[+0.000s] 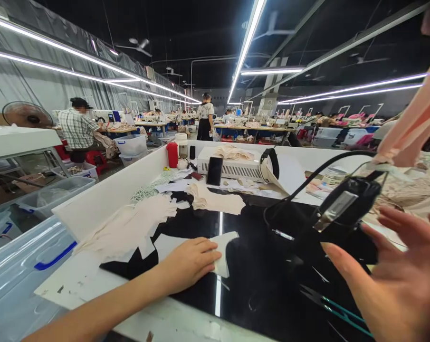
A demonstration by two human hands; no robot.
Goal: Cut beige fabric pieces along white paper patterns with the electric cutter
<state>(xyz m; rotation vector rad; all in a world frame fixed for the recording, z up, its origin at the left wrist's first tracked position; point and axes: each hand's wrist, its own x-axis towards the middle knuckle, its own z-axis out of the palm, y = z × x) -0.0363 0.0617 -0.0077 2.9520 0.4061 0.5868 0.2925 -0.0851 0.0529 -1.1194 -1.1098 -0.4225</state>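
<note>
My left hand [191, 263] lies flat, palm down, on a pale cut piece [167, 247] with angled edges; whether it is cloth or paper I cannot tell. The piece rests on a glossy black board [257, 266]. At the right edge my right hand [396, 275] is raised with its fingers spread, nothing in it. Close beyond it stands a black device [343, 204] with a metal plate and a thick cable. A slim tool with teal handles [346, 313], perhaps scissors, lies below, partly hidden by my right hand.
Stacked cream fabric pieces [125, 225] lie left, and another stack [216, 199] lies behind. A phone [215, 171] leans on a white vented box [232, 166]. Low white walls [111, 185] border the table. Clear bins [22, 285] stand left. Co-workers are farther back.
</note>
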